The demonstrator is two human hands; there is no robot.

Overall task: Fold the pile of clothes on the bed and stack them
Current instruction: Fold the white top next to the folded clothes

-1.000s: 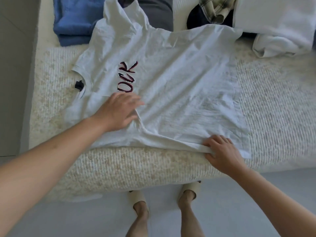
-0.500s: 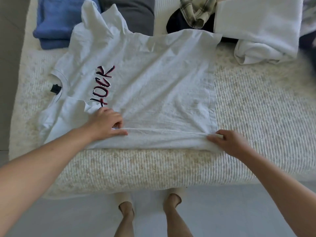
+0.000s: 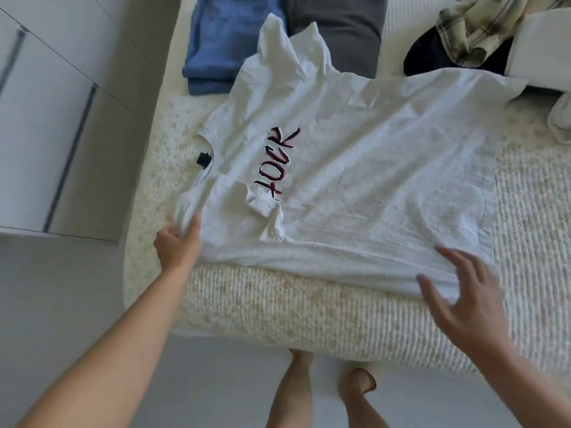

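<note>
white t-shirt (image 3: 355, 180) spread across frame centre on bed (image 3: 278, 310). left hand (image 3: 177, 245) pinching shoulder at lower left; right hand (image 3: 463, 301) spread, fingers apart, over hem. risk: bunched near sleeve folding in crooked.

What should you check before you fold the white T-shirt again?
1. White T-shirt spread on the bed: ok.
2. Near side folded in straight: not ok, the sleeve is bunched.
3. Left hand holds the shoulder edge: ok.
4. Right hand holds the hem: not ok, fingers spread open above it.
5. Far sleeve lying flat: not ok, it rides up on the blue and grey clothes.
6. Cloth smooth: not ok, wrinkled.
</note>
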